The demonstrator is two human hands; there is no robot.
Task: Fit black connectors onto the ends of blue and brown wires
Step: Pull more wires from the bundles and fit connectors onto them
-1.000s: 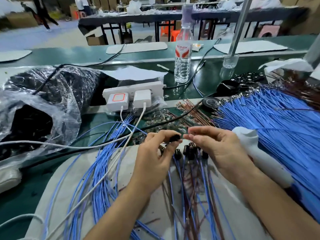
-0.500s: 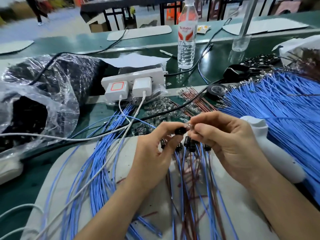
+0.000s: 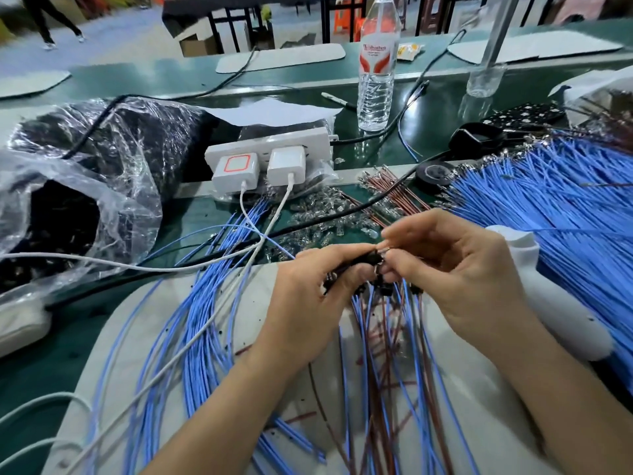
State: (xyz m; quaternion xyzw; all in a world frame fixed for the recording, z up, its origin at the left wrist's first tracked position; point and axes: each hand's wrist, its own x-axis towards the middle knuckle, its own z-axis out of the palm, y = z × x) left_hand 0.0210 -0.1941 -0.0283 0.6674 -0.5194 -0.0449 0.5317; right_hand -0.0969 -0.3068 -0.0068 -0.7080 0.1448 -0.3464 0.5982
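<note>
My left hand (image 3: 315, 296) pinches a small black connector (image 3: 368, 260) between thumb and forefinger above a grey mat (image 3: 144, 337). My right hand (image 3: 448, 269) meets it from the right, fingertips pinching a thin wire end at the connector; the wire itself is mostly hidden by my fingers. Below the hands, several blue and brown wires with black connectors fitted (image 3: 387, 289) fan down across the mat. Loose blue wires (image 3: 202, 323) lie on the mat's left. A large bundle of blue wires (image 3: 555, 214) lies at the right, and brown wires (image 3: 397, 197) behind the hands.
A white power strip with two chargers (image 3: 267, 159) stands behind, white cables running forward. A clear plastic bag of black parts (image 3: 85, 186) fills the left. A water bottle (image 3: 376, 63), a black tape roll (image 3: 433, 173) and a white handheld tool (image 3: 548, 293) stand nearby.
The view has tilted down and drawn closer. My two hands have stayed pressed together at the connector, the right fingertips closing further onto it.
</note>
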